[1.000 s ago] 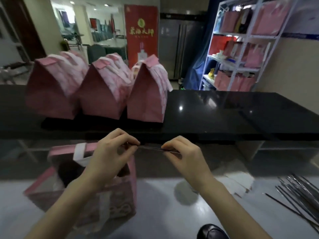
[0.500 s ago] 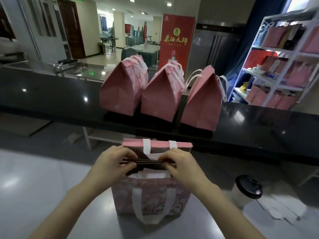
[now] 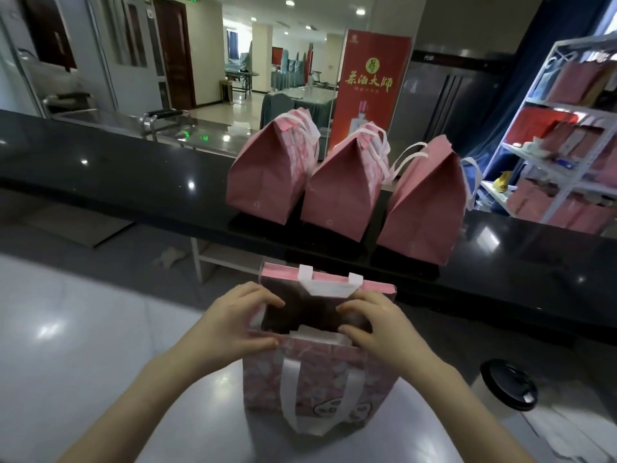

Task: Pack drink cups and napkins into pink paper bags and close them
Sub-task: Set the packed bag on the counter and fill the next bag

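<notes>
1. Near the front edge of the pale counter (image 3: 100,329) stands an open pink bag (image 3: 317,385), upright, its white handle hanging down the near face.
2. Left hand (image 3: 233,325) grips the bag's left rim, fingers curled over the top, thumb on the near panel.
3. Right hand (image 3: 377,325) grips the right rim the same way.
4. White paper shows just inside the mouth.
5. Three closed bags (image 3: 344,192) stand in a row on the black ledge (image 3: 133,188) behind.
6. A black-lidded cup (image 3: 509,384) stands right of the open bag, apart from it.
</notes>
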